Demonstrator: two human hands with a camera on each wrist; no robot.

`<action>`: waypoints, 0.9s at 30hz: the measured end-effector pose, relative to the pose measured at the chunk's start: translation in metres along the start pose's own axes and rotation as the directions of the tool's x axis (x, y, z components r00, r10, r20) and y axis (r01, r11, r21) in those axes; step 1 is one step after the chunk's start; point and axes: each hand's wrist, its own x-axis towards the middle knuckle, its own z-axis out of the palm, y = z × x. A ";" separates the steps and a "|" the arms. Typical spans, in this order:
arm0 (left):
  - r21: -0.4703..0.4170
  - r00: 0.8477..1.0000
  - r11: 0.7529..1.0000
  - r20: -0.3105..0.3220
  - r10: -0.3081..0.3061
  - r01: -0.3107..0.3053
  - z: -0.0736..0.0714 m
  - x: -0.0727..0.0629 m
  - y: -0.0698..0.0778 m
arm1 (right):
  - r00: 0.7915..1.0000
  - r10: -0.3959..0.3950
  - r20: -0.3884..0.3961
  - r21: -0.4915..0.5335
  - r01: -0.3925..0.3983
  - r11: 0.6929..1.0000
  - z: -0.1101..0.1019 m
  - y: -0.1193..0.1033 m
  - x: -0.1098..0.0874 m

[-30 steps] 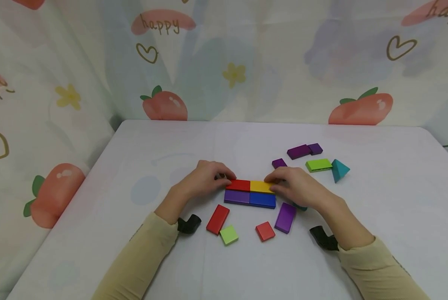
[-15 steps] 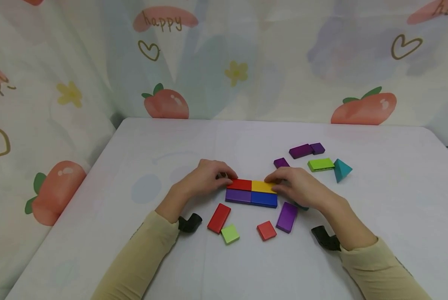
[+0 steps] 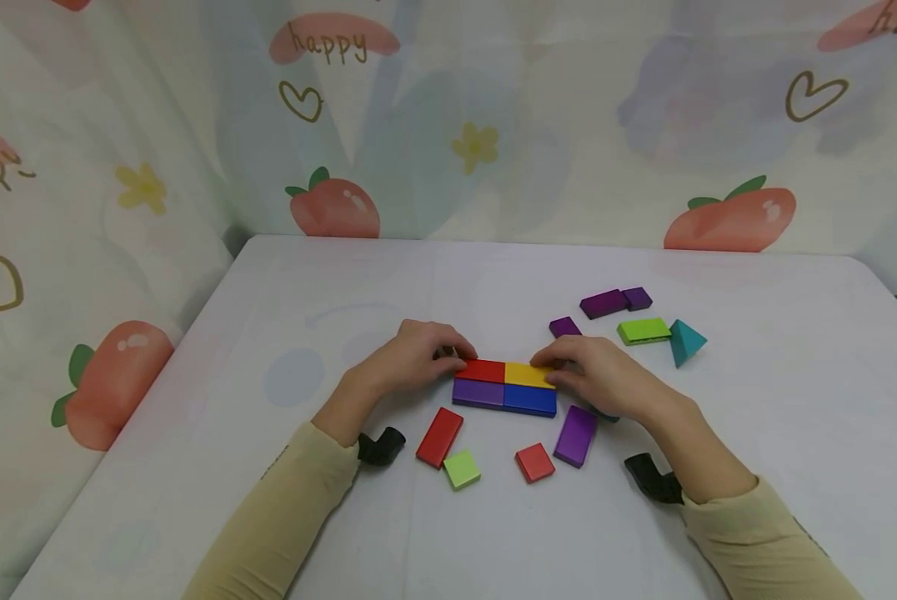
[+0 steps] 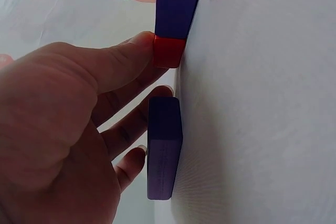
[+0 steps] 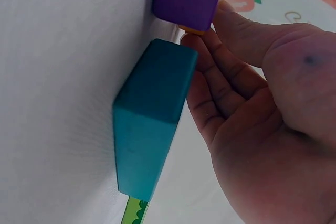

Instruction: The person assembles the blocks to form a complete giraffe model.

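In the head view, a red block (image 3: 483, 370) and a yellow block (image 3: 526, 374) lie end to end behind a purple block (image 3: 478, 392) and a blue block (image 3: 529, 400), forming a compact rectangle. My left hand (image 3: 418, 358) pinches the red block's left end between thumb and fingers. At the opposite end, my right hand (image 3: 602, 375) holds the yellow block the same way. A dark purple block (image 4: 164, 148) stands by the lower fingers in the left wrist view. The right wrist view shows a teal block (image 5: 152, 119) beside the right fingers, mostly hidden from the head camera.
Nearer the body lie a red block (image 3: 439, 437), a light green square (image 3: 462, 470), a red square (image 3: 534, 462) and a purple block (image 3: 575, 436). Behind the right hand are several purple pieces, a green block (image 3: 643, 331) and a teal triangular piece (image 3: 687, 342). Patterned cloth hangs behind the white table (image 3: 328, 275).
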 end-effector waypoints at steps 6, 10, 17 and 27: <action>0.017 1.000 1.000 0.005 -0.005 0.005 0.000 0.000 0.000 | 1.000 -0.009 -0.004 0.003 0.009 1.000 0.001 0.000 -0.001; 0.014 1.000 1.000 0.005 -0.012 0.012 0.000 -0.001 0.000 | 1.000 0.002 0.008 0.012 -0.003 1.000 0.002 0.000 0.000; 0.014 1.000 1.000 0.003 -0.025 0.025 -0.001 -0.002 0.000 | 1.000 0.008 0.012 0.005 -0.008 1.000 0.002 0.000 0.001; -0.015 0.996 1.000 -0.093 -0.008 0.007 -0.014 -0.012 -0.011 | 0.999 -0.001 -0.054 0.010 0.002 1.000 -0.004 -0.002 -0.001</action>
